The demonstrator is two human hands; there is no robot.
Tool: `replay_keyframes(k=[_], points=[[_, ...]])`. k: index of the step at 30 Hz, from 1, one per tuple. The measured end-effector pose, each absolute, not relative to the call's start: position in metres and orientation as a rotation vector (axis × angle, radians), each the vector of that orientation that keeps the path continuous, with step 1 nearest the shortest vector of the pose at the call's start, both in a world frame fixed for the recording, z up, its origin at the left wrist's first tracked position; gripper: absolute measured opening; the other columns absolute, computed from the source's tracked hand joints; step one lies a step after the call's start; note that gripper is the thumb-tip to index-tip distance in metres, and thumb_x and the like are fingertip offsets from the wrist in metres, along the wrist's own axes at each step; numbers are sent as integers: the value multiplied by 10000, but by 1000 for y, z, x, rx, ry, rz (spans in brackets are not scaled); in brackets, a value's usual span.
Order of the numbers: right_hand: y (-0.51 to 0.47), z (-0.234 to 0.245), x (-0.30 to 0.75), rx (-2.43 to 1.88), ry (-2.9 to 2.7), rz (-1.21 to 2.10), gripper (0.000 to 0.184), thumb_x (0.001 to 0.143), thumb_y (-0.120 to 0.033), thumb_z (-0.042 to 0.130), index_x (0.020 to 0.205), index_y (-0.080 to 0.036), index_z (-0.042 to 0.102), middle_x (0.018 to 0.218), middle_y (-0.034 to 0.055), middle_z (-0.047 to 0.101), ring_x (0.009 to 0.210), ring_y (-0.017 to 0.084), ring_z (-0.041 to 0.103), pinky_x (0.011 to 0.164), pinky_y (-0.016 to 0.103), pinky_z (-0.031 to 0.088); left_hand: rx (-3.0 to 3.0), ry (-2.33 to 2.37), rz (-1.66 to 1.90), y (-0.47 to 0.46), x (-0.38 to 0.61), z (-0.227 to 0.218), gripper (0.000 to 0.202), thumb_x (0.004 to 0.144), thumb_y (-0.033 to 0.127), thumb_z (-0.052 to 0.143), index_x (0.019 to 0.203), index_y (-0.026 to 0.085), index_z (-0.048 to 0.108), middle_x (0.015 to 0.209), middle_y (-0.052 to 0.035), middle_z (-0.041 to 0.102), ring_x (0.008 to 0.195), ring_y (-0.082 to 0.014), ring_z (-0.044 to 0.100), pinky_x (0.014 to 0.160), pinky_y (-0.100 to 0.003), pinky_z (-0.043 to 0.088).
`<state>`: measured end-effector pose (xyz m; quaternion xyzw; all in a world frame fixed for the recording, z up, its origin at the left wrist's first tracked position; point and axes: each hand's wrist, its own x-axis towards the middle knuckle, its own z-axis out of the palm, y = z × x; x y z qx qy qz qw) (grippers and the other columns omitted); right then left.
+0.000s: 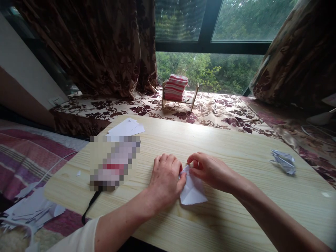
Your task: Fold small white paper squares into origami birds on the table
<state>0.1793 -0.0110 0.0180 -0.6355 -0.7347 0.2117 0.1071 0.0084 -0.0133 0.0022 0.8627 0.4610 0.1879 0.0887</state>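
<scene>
Head view: paper (193,194) is pressed by the left hand (165,178) and pinched by the right hand (207,169). Mid-fold, seemingly; edges must be aligned next.

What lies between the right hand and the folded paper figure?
Only bare wooden table, from right hand to folded paper figure, per the head view.

Small white creased paper (192,190), partly folded, flat on the wooden tabletop (223,217).
</scene>
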Motion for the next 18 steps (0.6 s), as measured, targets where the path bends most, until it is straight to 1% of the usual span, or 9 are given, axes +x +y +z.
replay_keyframes(k=[3,8,11,13,18], points=[[-4,20,179,-1802,-2251,617,181,761,-190,552,892,-219,673,813,33,639,649,145,560,571,251,367,2562,1371,550,-13,8,3,68,817,241,534,784,182,543,915,-60,571,919,-232,470,856,-396,365],[0,25,181,-1699,-2309,675,75,707,-167,598,761,-179,650,793,34,629,672,144,554,593,246,396,2514,1344,621,-13,4,1,56,797,232,552,808,178,546,909,-52,578,910,-226,473,859,-391,363],[-11,22,185,-1662,-2183,739,24,733,-198,587,730,-184,607,734,7,618,629,128,527,552,237,385,2454,1297,696,-14,1,-1,117,773,224,576,880,177,562,926,-47,589,916,-224,480,869,-389,357],[-20,19,188,-1591,-2072,824,70,767,-240,578,720,-189,591,692,-8,604,601,119,505,526,234,379,2407,1262,731,-14,0,-1,142,763,226,589,896,177,576,922,-48,598,916,-224,490,868,-389,355],[-35,12,191,-1383,-1879,849,97,825,-267,575,769,-191,600,743,7,625,684,136,545,621,267,438,2281,1100,846,-19,1,5,21,778,186,581,791,180,597,827,-27,615,851,-189,523,832,-352,361]])
